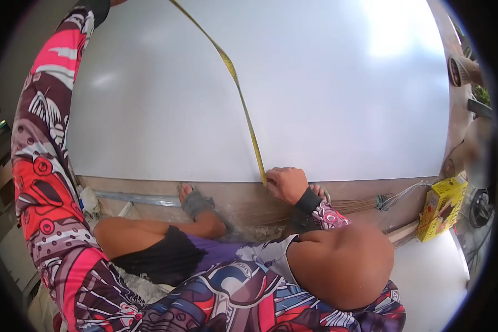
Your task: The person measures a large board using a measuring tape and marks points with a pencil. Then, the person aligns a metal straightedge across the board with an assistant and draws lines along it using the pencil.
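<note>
A large pale, glossy sheet (pixel 315 110) lies flat in front of me. Across it runs a yellow measuring tape (pixel 243 105), twisted partway along, from the top edge of the view down to the sheet's near edge. My right hand (pixel 287 184) is closed on the tape's lower end at that near edge. My left arm reaches far forward along the left side of the sheet. Only a sliver of my left hand (pixel 118 2) shows at the top; its fingers are out of view, so what it holds is hidden.
A yellow box (pixel 441 208) stands at the right, near some wires. Thin rods (pixel 348 206) lie on the floor by my feet, with a grey pipe (pixel 135 198) at the left. Another person's sandalled foot (pixel 463 71) is at the upper right.
</note>
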